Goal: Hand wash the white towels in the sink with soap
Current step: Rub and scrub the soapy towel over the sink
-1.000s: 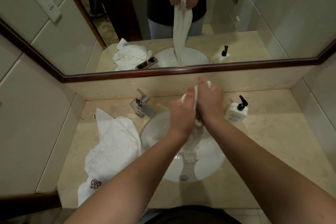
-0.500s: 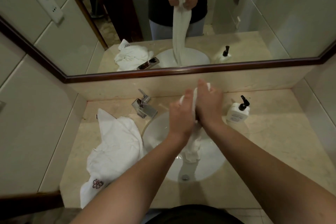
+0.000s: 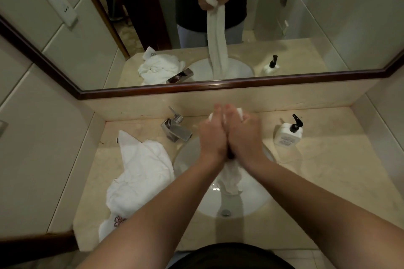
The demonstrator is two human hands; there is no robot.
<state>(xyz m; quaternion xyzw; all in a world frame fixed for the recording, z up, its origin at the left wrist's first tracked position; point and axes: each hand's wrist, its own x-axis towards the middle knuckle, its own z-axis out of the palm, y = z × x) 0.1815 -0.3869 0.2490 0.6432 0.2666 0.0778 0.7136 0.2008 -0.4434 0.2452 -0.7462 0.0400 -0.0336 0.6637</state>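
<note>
Both my hands are raised above the white round sink (image 3: 190,159), pressed side by side. My left hand (image 3: 213,137) and my right hand (image 3: 243,135) both grip the top of a wet white towel (image 3: 230,178). The towel hangs twisted from my fists, its lower end inside the basin. Small bits of the towel poke out above my fingers. A second white towel (image 3: 140,172) with a dark embroidered mark lies crumpled on the counter left of the sink. A white soap bottle (image 3: 288,134) with a black pump stands on the counter at the right.
A chrome faucet (image 3: 176,130) stands at the sink's back left, no water seen running. The beige stone counter (image 3: 328,170) is walled in on both sides. A framed mirror (image 3: 218,28) above reflects the hands and the hanging towel. The drain (image 3: 225,212) sits near the front.
My hands have closed tighter together on the towel's top and shifted slightly; the towel still hangs into the basin.
</note>
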